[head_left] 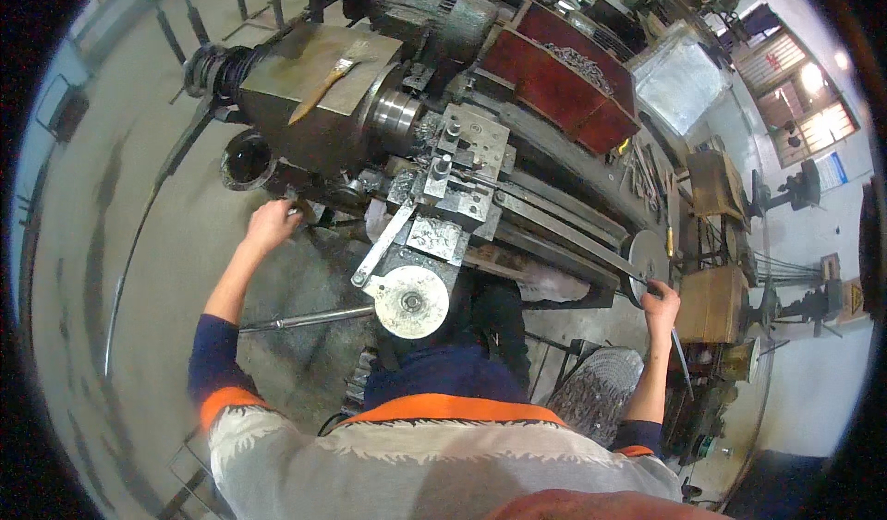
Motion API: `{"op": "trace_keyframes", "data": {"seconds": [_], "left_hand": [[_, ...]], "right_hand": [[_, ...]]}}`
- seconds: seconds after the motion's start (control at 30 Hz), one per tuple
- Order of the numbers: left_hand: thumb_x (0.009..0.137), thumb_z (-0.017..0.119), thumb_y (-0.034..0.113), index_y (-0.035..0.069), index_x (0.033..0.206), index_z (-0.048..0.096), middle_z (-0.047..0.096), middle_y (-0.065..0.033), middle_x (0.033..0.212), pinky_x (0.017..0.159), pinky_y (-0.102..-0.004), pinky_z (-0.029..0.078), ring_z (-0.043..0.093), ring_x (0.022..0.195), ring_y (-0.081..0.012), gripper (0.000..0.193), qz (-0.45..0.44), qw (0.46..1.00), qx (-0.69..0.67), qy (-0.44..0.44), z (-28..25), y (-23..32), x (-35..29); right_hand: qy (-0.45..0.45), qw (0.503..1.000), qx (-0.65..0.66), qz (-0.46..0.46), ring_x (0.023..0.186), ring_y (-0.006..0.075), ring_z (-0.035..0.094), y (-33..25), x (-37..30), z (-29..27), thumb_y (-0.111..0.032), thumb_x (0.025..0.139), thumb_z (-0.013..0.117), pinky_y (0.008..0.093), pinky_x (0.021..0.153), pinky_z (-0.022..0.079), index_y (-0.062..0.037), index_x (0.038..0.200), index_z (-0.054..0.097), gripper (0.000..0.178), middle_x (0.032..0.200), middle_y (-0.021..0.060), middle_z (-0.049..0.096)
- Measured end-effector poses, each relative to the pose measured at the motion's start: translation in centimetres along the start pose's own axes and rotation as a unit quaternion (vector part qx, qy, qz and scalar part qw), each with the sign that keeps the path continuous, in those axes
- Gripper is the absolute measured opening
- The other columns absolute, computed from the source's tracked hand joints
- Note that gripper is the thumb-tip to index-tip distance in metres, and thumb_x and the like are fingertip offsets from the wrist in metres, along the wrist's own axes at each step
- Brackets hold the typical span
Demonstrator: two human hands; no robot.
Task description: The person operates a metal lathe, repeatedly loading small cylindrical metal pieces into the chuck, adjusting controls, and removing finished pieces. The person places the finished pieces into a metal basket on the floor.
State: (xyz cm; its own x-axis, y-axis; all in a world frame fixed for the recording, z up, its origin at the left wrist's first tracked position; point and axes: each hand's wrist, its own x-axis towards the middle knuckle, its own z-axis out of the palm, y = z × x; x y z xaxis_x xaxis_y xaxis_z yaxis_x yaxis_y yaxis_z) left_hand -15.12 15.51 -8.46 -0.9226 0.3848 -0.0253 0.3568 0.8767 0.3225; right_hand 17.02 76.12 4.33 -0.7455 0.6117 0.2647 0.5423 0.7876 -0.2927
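My left hand point(270, 225) is closed at the front of the lathe's headstock point(319, 67), around a small control whose shape is mostly hidden. Far to the right, my right hand point(661, 306) is closed on the end of a long metal bar point(573, 239) that slants back toward the tool post point(451, 174). Beside the tool post sits the bright round chuck point(397, 118). Nearer me are a flat metal handle point(383, 245) and a pale round handwheel point(412, 301), neither touched by a hand. A thin rod point(682, 363) shows below my right hand.
A wooden-handled brush point(319, 93) lies on top of the headstock. Behind the lathe bed stands a dark red box point(554, 81) with metal pieces in it. A metal bar point(309, 319) juts left from near the handwheel. Metal shavings point(596, 395) pile up at lower right.
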Motion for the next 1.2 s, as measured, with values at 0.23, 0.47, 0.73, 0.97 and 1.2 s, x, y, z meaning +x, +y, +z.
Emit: {"op": "trace_keyframes", "data": {"seconds": [0.23,0.47,0.73,0.97,1.2], "left_hand": [[0.082,0.060,0.018,-0.004,0.101,0.059,0.062,-0.0111,0.068,0.052,-0.0269,0.047,0.060,0.057,-0.0111,0.030,0.112,0.922,-0.367,0.058,-4.6,15.8,1.8],[0.078,0.059,0.024,0.008,0.085,0.065,0.060,-0.0158,0.064,0.057,-0.0413,0.048,0.060,0.063,-0.0331,0.018,0.149,0.926,-0.214,0.272,-2.1,17.0,3.7],[0.077,0.060,0.022,0.006,0.096,0.062,0.062,-0.0144,0.066,0.057,-0.0390,0.048,0.061,0.060,-0.0300,0.025,0.057,0.976,-0.145,0.153,-2.6,13.2,1.7],[0.078,0.060,0.023,0.007,0.094,0.063,0.062,-0.0158,0.069,0.058,-0.0373,0.049,0.062,0.065,-0.0289,0.024,0.143,0.941,-0.205,0.228,-3.5,17.9,2.8],[0.076,0.059,0.025,0.009,0.082,0.066,0.059,-0.0152,0.061,0.054,-0.0405,0.048,0.060,0.059,-0.0337,0.018,0.168,0.921,-0.190,0.295,-2.5,17.4,3.3]], "right_hand": [[-0.056,0.998,0.040,0.006,0.079,0.0295,0.064,-2.1,-1.2,2.2,-0.014,0.061,0.065,0.0338,0.075,0.048,-0.0019,0.092,0.067,0.033,0.082,0.0173,0.066],[-0.069,0.996,0.022,0.044,0.076,0.0302,0.064,1.6,-4.0,2.1,-0.012,0.058,0.059,0.0342,0.073,0.049,-0.0026,0.093,0.067,0.037,0.080,0.0195,0.065],[-0.086,0.995,-0.021,0.046,0.076,0.0297,0.064,0.6,-3.9,1.8,-0.012,0.059,0.058,0.0346,0.073,0.049,-0.0036,0.092,0.067,0.035,0.081,0.0189,0.065],[-0.089,0.996,0.022,-0.007,0.076,0.0284,0.064,-2.1,-2.8,1.9,-0.012,0.058,0.061,0.0347,0.074,0.049,-0.0045,0.091,0.067,0.035,0.079,0.0163,0.066],[-0.102,0.995,-0.018,-0.002,0.075,0.0299,0.063,-0.9,-3.5,2.6,-0.013,0.056,0.061,0.0360,0.072,0.049,-0.0068,0.094,0.067,0.039,0.078,0.0165,0.065]]}}
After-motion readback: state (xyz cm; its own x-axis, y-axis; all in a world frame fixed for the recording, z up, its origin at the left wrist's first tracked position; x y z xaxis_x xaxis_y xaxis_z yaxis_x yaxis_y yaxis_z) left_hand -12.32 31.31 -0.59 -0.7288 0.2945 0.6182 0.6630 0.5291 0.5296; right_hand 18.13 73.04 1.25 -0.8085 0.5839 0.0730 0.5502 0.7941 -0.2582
